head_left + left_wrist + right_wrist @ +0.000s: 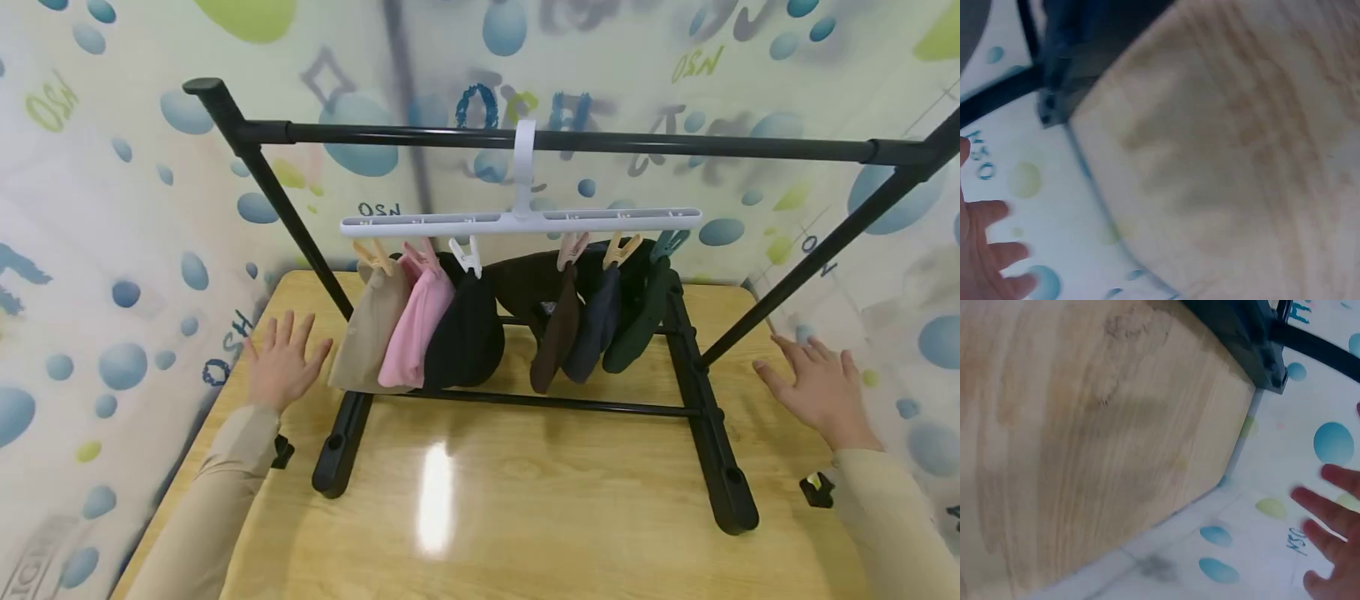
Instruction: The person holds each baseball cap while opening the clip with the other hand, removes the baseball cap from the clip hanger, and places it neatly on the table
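Beige sleeves (202, 508) framing wooden table (570, 475); left hand (281, 367), right hand (821, 392) flanking black rack (480, 138), fingers standing apart; white hanger (521, 222) bearing six clothespinned cloth items (465, 333).

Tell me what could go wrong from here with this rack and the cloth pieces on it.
The pale hanger hangs by one hook on the rack's top bar, so a knock might swing it. The pink cloth hangs from a clothespin; a tug could free it. Neither the left hand nor the right hand holds the rack, so a bump could shift it.
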A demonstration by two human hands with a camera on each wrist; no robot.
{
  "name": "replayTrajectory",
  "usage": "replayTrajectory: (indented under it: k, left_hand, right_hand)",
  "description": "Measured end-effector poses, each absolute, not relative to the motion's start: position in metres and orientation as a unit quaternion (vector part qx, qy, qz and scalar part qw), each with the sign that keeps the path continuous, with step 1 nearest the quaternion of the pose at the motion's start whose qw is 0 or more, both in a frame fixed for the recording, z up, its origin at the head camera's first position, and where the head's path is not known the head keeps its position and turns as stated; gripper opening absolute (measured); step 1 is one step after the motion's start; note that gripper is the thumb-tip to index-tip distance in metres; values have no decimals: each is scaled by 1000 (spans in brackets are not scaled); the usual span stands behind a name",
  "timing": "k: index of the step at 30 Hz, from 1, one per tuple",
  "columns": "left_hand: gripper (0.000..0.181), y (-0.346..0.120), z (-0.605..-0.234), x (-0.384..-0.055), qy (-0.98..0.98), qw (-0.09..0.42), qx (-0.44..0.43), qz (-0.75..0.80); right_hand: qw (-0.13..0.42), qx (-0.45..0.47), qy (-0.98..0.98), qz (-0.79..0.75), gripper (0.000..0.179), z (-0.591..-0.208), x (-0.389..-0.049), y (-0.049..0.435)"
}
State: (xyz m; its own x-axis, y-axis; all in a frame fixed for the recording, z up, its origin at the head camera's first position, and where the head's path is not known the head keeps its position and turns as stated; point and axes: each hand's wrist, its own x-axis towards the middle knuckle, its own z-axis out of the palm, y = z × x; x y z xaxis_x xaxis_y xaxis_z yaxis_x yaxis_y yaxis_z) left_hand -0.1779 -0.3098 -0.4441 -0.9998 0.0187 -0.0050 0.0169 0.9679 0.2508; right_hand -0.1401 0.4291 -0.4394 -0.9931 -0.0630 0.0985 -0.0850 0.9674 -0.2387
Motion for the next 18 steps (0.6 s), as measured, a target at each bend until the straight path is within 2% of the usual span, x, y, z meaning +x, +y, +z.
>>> replayTrajectory:
  k: [3,7,12,18]
  left_hand:
    - [74,-305,-433,-174,989,0,23,145]
    - [63,-298,-419,-161,981,-7,54,185]
    - [52,-289,-399,-147,966,-10,93,240]
    - [48,-273,-380,-141,944,-33,139,297]
  right_hand:
    - [85,41,-988,118,51,-436,-139,421]
    - [103,47,-984,137,35,-435,-130,410]
    - [134,67,-978,146,27,-433,-123,397]
    - [182,108,-968,138,19,-424,-125,372]
